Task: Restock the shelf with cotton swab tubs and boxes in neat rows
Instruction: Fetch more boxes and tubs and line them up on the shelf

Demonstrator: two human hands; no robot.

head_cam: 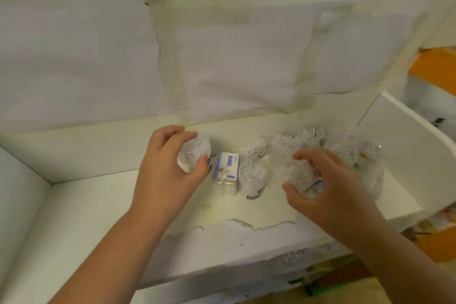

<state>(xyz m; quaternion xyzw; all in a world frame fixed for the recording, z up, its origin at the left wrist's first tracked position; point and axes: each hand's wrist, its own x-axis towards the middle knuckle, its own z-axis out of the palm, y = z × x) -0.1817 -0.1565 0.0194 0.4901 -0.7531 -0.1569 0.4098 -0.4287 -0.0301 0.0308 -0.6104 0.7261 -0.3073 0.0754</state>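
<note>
Left hand (pixel 170 163) around tub (pixel 195 153), box (pixel 225 173) just beside.

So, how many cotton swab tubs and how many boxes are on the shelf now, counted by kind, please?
Boxes: 1, the printed box.
Tubs held: 2, left tub in the left hand, right tub in the right hand.
Free tubs: about 6; blur makes this uncertain.
Total: about 9.
</note>
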